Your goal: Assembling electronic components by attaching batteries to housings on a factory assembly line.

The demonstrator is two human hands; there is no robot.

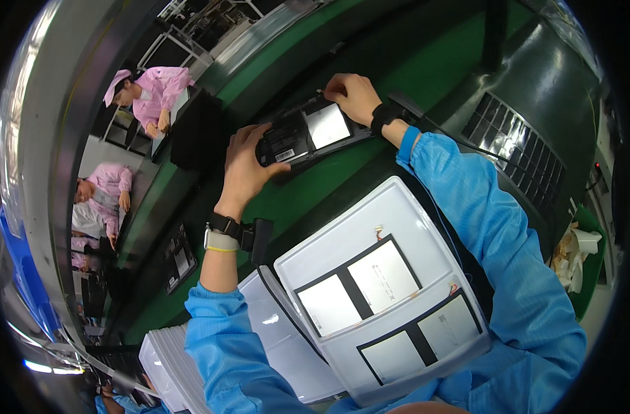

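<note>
A flat black device casing point(294, 162), open on its inside, lies on the green work surface in front of me. Fitted in it is a flat battery pack point(328, 127), with a silver cell on the right and a barcode label on its black left part. My left hand point(244, 165) grips the casing's left end, fingers on the far side and thumb along the near edge. At the casing's far right edge my right hand point(354, 96) is closed in a pinch; what sits between the fingertips is too small to make out.
Nearer me, a white plastic tray point(287, 265) holds two battery packs point(384, 276) with small wire leads. Stacked white trays point(164, 366) stand at lower left. Another black casing point(180, 259) lies left. A dark gridded panel point(515, 148) and a green bin point(594, 276) are right. People in pink work across the line.
</note>
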